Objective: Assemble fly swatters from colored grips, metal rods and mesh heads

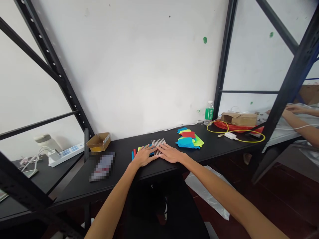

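My left hand [144,155] lies flat on the black table, fingers outstretched over a row of coloured sticks. A blue stick [133,156] and a red stick [135,152] show at its left; more blue pieces show by its fingertips. My right hand [171,153] is also flat, its fingers spread across the near part of several slim pale sticks [157,143] laid side by side. The fingertips of both hands come close together over these pale sticks. Under the palms, the lower ends of the sticks are hidden.
Blue, yellow and red flat mesh pieces [185,142] lie in a pile on the right. Behind stands a water bottle [209,113], near a yellow cable [249,141] and an opened carton [239,119]. A small cardboard box [98,142] sits left. Another person's arm [299,121] shows far right.
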`<act>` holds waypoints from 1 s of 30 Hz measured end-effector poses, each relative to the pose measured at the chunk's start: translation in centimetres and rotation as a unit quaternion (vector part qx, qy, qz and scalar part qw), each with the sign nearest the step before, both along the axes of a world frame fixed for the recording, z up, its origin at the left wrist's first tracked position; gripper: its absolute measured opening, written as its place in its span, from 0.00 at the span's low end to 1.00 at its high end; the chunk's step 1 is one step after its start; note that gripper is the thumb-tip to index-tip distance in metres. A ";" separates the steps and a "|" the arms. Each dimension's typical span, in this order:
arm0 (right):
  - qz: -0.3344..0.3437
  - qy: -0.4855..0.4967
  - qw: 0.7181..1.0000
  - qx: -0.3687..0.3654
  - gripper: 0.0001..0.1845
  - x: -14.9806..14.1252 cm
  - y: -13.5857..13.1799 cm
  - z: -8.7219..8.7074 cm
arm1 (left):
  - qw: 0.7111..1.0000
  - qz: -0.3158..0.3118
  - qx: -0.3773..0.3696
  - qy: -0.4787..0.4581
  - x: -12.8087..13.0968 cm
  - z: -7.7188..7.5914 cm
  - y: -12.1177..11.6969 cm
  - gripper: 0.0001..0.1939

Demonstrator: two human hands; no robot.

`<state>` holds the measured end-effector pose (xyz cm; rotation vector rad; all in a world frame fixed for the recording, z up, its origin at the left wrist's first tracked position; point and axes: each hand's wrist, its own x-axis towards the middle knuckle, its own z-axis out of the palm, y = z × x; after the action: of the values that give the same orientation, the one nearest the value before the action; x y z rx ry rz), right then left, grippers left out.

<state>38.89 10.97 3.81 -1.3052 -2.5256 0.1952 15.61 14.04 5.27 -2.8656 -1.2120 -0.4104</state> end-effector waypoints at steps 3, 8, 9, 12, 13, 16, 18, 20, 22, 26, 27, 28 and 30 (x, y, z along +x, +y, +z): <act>0.004 0.000 1.000 0.004 0.40 -0.1 0.5 0.0 | 1.000 0.001 -0.003 0.006 0.2 0.3 0.5 0.33; 0.000 0.016 1.000 0.011 0.41 -0.2 0.3 0.1 | 1.000 -0.003 0.027 0.012 -1.5 0.7 -0.4 0.33; -0.004 0.022 1.000 0.010 0.40 -0.3 0.2 0.0 | 0.999 0.003 0.039 0.011 -2.4 0.6 -0.8 0.33; -0.012 0.042 0.999 0.005 0.38 -0.4 0.0 0.0 | 0.997 0.062 0.037 0.002 -5.5 0.0 -1.7 0.33; -0.012 0.047 0.999 0.004 0.37 -0.4 0.0 0.0 | 0.996 0.084 0.022 -0.004 -6.3 -0.3 -1.8 0.33; -0.011 0.053 0.999 0.002 0.36 -0.4 0.0 0.1 | 0.994 0.106 -0.021 -0.010 -7.3 -0.8 -1.1 0.34; -0.013 0.053 0.999 0.003 0.36 -0.3 0.0 0.1 | 0.994 0.102 -0.038 -0.013 -6.6 -0.9 -0.2 0.36; -0.015 0.048 0.999 0.007 0.37 -0.3 0.0 0.1 | 0.994 0.095 -0.046 -0.020 -5.6 -0.7 0.6 0.38; -0.017 0.046 0.999 0.012 0.37 -0.3 0.0 0.0 | 0.995 0.086 -0.048 -0.023 -4.6 -0.5 1.3 0.39; -0.029 0.049 0.998 0.018 0.38 -0.4 0.0 0.0 | 0.996 0.076 -0.044 -0.020 -4.1 -0.4 2.0 0.39; -0.030 0.048 0.998 0.018 0.38 -0.4 0.0 0.0 | 0.996 0.076 -0.042 -0.018 -4.1 -0.5 2.1 0.39; -0.030 0.048 0.998 0.019 0.38 -0.4 -0.1 0.1 | 0.996 0.077 -0.040 -0.014 -4.2 -0.5 2.2 0.40; -0.026 0.047 0.998 0.020 0.38 -0.4 -0.1 0.1 | 0.996 0.081 -0.037 -0.008 -4.3 -0.5 2.3 0.40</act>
<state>38.52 10.88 3.90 -1.3125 -2.4027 0.1910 11.30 16.39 4.76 -2.7993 -1.4802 -0.3931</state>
